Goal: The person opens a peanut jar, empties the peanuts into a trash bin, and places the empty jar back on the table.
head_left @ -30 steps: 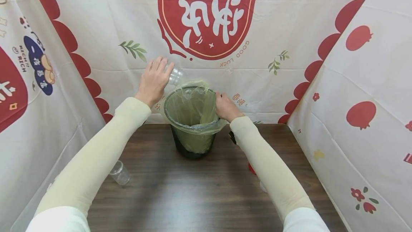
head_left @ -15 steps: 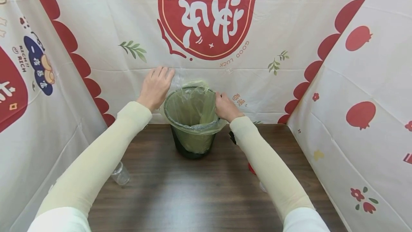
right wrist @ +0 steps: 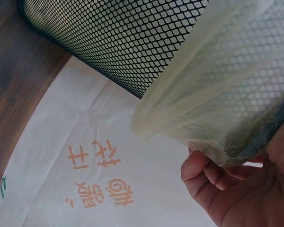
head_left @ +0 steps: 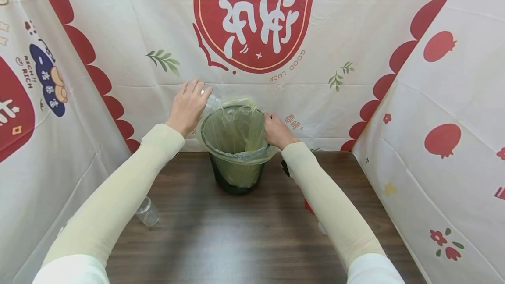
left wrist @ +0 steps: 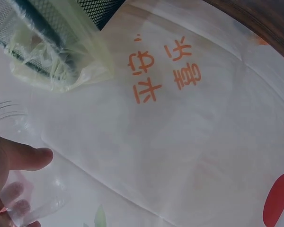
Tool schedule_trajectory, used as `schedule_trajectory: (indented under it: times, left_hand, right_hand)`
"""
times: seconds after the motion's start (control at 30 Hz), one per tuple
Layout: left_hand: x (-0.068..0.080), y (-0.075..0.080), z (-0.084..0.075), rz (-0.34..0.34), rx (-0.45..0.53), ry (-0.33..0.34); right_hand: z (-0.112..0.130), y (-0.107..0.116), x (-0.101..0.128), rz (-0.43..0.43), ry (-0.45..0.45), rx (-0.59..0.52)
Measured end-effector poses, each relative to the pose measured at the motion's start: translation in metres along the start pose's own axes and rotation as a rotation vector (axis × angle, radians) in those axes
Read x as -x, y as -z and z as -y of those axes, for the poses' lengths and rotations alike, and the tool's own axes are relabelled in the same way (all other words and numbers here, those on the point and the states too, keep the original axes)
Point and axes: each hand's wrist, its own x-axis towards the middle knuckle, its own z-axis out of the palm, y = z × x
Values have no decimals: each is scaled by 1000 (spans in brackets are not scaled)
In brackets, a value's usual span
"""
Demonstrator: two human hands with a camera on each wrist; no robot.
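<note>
A black mesh bin (head_left: 236, 174) lined with a pale green plastic bag (head_left: 236, 133) stands at the back of the wooden table (head_left: 236, 240). My left hand (head_left: 189, 103) holds a clear plastic cup (head_left: 212, 99) just beyond the bin's left rim, above the table. In the left wrist view the thumb (left wrist: 26, 158) lies across the clear cup (left wrist: 23, 194), with the bin rim (left wrist: 42, 33) above it. My right hand (head_left: 276, 131) grips the bin's right rim and the liner folded over it. In the right wrist view its fingers (right wrist: 203, 177) curl under the liner (right wrist: 217, 94) beside the mesh (right wrist: 132, 42).
A second clear cup (head_left: 147, 211) lies on the table by my left forearm. A red thing (head_left: 307, 206) and a dark one (head_left: 285, 168) peek out behind my right forearm. Printed cloth walls (head_left: 434, 100) close in the table on three sides.
My left hand with the cup has sunk a little toward the bin's rim and shifted slightly, so less of the cup shows. The right hand and the bin have not moved.
</note>
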Motion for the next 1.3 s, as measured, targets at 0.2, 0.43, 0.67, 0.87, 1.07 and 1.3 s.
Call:
schedule_trajectory:
  times: [0.2, 0.43, 0.67, 0.87, 1.07, 1.3]
  left_hand:
    - [-8, 12, 7, -87, 15, 38]
    - [-10, 20, 6, -103, 71, 100]
    - [2, 6, -6, -62, 13, 18]
    - [12, 0, -16, -16, -7, -34]
    - [15, 4, -19, -24, 25, -12]
    - [19, 14, -16, -86, 57, 52]
  right_hand:
    - [1, 2, 0, 2, 5, -6]
    - [3, 2, 1, -3, 8, -7]
    - [5, 1, 2, 1, 6, -11]
    - [5, 1, 1, 0, -3, -23]
    - [1, 1, -2, 6, -19, -34]
    - [-5, 3, 1, 20, -21, -84]
